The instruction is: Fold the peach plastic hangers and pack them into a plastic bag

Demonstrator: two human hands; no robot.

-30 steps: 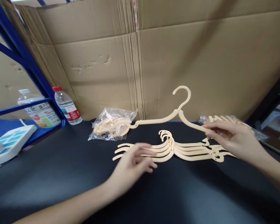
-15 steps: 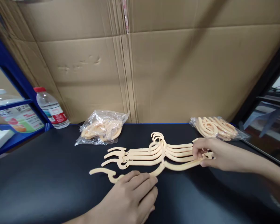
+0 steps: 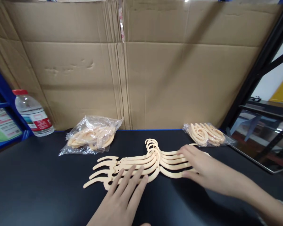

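Left hand (image 3: 122, 197): palm down, fingers extended and spread, gripping nothing. Its fingertips lie over the left arms of the nearest hangers (whether they press or merely hover is hard to tell). Right hand (image 3: 200, 166): placed over the right ends of the group, thumb and fingers apart, thumb at the nearest hanger. The right ends are largely covered, so it cannot be told whether anything is pinched there.

The hangers (image 3: 169, 166) lie on the desk (image 3: 49, 188) in front of the person, overlapping in a staggered row, with the hooks nested one behind another and pointing away. Four separate tips show at the left side (the nearest one extends furthest outward). Behind the row, well apart from each other, rest the left plastic bag (image 3: 91, 131) and the right plastic bag (image 3: 206, 134), both with pieces of the same pale colour inside. The bottle (image 3: 35, 116) stands near the far left corner.

Step in hand, as judged from the pose: seating the nearest hanger against the row and aligning it. A next move of this kind calls for light, even pressure at both ends (the arms look thin), keeping the hooks nested and the overlapping notches free of snags.
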